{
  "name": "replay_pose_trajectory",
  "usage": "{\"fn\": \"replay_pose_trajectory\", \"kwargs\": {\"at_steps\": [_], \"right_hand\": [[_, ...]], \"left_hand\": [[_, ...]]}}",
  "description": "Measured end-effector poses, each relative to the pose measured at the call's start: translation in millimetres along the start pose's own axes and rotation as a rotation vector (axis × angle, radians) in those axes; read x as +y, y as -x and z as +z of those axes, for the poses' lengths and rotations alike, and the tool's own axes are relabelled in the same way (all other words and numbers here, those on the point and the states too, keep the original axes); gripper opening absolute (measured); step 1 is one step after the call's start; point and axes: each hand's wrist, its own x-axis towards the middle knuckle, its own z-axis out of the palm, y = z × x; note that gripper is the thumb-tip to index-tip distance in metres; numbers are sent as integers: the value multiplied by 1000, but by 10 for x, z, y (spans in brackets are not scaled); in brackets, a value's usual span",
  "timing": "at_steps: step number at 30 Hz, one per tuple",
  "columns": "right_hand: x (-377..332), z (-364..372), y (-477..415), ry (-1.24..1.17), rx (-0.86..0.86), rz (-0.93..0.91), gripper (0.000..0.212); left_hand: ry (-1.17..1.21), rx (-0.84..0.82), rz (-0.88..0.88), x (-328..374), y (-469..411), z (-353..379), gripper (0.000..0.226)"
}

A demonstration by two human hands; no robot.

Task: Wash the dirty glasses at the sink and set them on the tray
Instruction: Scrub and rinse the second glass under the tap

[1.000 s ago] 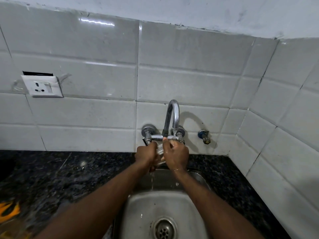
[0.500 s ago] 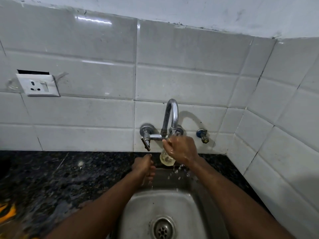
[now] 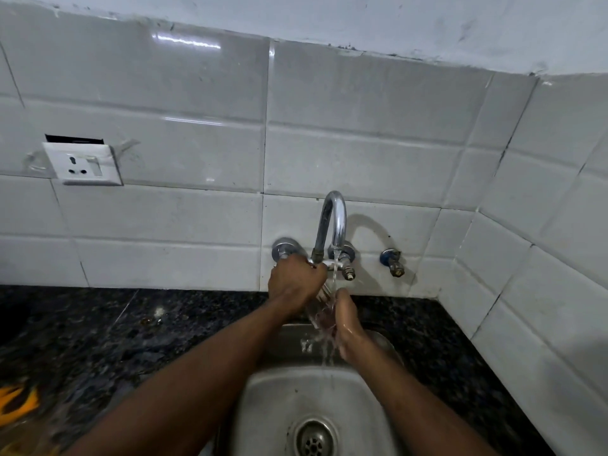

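A clear glass (image 3: 319, 312) is tilted under the running stream from the chrome tap (image 3: 334, 222), above the back of the steel sink (image 3: 263, 406). My left hand (image 3: 294, 281) grips its upper end, fingers curled, just below the tap's left handle. My right hand (image 3: 348, 324) cups and holds the lower end from the right, wet with water. Water spills off the glass into the sink. Most of the glass is hidden between my hands.
A dark speckled stone counter (image 3: 131, 340) flanks the sink on both sides. White tiled walls meet in a corner at the right. A wall socket (image 3: 84, 164) is at the left. A blurred orange-patterned object (image 3: 16, 406) lies at the counter's lower left. A drain (image 3: 314, 439) sits in the sink bottom.
My left hand rose from low over the sink to the glass's upper end. My right hand dropped from the top of the glass to its lower end.
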Motion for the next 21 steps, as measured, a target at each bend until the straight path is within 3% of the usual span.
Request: {"fn": "replay_pose_trajectory", "kwargs": {"at_steps": [2,3,5,7,9,11,13,15,18,21], "right_hand": [[-49,-93,-1,208,-99,-203,35],[-113,-162,18,454,-204,-342,31],[-196,-236,7,963,-412,-518,54],[-186,-262,-63,1298,-305,-672,78],[-170,-250,-95,1249,-219,-719,77],[-215,-258,-123,1120,-247,-608,67],[-266,-279,-133,1140,-251,-552,60],[-279,-239,-98,1224,-200,-585,60],[-181,-178,-91,1291,-35,-721,65],[-150,-206,-95,1262,-12,-759,67]], "left_hand": [[-16,-38,-17,-39,-39,18,35],[-15,-39,-42,-75,-63,34,37],[17,-7,-131,-152,-79,59,53],[127,-64,-204,-177,-49,87,50],[204,-126,-144,-182,1,85,33],[146,-111,96,-195,13,53,25],[57,-106,284,-212,17,43,27],[27,-70,256,-196,19,62,26],[-87,63,77,-67,63,137,34],[-106,75,74,-70,34,220,37]]}}
